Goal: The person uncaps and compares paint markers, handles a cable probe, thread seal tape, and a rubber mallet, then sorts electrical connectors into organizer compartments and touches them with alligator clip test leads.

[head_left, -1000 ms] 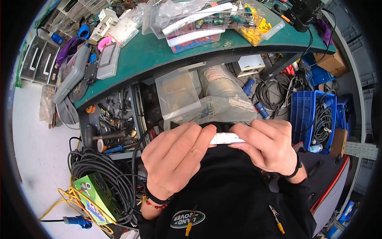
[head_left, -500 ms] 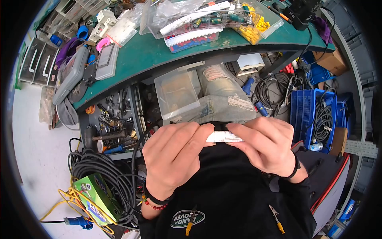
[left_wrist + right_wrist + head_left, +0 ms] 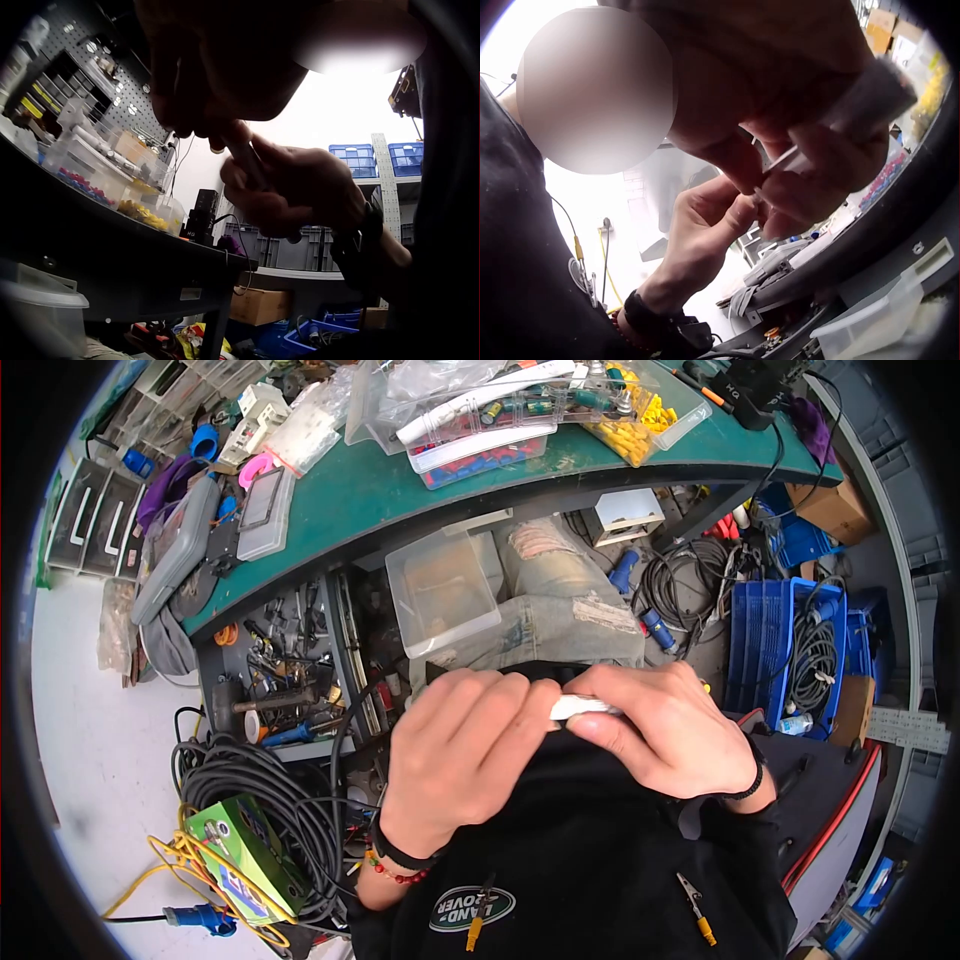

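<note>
Over the person's lap both hands meet at a small white tube-like thing [image 3: 577, 707]. My right hand [image 3: 665, 725] pinches it between thumb and curled fingers. At its other end my left hand [image 3: 470, 745] grips with thumb and fingertips, the fingers largely covering it. In the left wrist view the pale thing [image 3: 251, 163] slants between the two hands. From the right wrist a grey-looking cylinder [image 3: 876, 97] sticks out of the right hand's fingers, and a thin whitish sliver [image 3: 781, 159] shows near the fingertips. I cannot tell exactly what the white thing is.
A green workbench [image 3: 350, 490] ahead carries clear boxes of yellow and red-blue parts. Under it lie a clear plastic bin [image 3: 445, 595] and an open drawer [image 3: 280, 660] of tools. Black cable coils [image 3: 270, 810] lie at left, blue crates [image 3: 770, 650] at right.
The hands have drawn closer together, the left moving right, and less of the white thing shows between them. The right thumb now lies across its near side.
</note>
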`<state>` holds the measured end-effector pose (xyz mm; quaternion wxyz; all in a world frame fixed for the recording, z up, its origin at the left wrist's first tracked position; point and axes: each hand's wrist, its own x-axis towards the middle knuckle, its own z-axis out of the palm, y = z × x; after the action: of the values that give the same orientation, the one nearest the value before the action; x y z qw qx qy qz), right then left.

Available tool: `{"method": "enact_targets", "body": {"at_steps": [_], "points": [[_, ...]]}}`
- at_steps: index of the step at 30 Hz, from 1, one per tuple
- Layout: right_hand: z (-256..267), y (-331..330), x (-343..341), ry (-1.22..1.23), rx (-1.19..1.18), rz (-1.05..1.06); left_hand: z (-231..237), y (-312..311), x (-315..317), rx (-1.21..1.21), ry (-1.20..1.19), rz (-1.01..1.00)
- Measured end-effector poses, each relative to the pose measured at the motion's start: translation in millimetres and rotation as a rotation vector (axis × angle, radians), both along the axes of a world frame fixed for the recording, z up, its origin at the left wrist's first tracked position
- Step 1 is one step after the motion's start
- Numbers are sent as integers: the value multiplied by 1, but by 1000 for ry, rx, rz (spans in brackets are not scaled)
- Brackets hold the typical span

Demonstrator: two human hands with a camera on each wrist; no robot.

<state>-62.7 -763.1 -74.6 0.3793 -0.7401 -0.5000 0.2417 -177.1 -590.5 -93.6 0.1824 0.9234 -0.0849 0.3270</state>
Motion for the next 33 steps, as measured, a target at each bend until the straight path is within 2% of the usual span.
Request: {"method": "enact_targets", "body": {"at_steps": [3,10,12,16,25,31,33], "points": [[0,6,-1,56,98,4,0,-2,3,-2,13,-4],[2,2,4,224,30,100,-10,7,3,63,-24,-58],[3,3,4,197,-9,169,-11,8,3,59,-46,-83],[-3,6,-5,25,61,110,-13,7,4,64,-29,-61],[-15,3,-7,-279,43,59,-15,-3,5,-52,64,-27],[-13,1,-5,-386,46,59,-10,-9,5,-104,92,11],[-11,2,-5,-348,48,57,-10,-8,6,-112,93,20]]}}
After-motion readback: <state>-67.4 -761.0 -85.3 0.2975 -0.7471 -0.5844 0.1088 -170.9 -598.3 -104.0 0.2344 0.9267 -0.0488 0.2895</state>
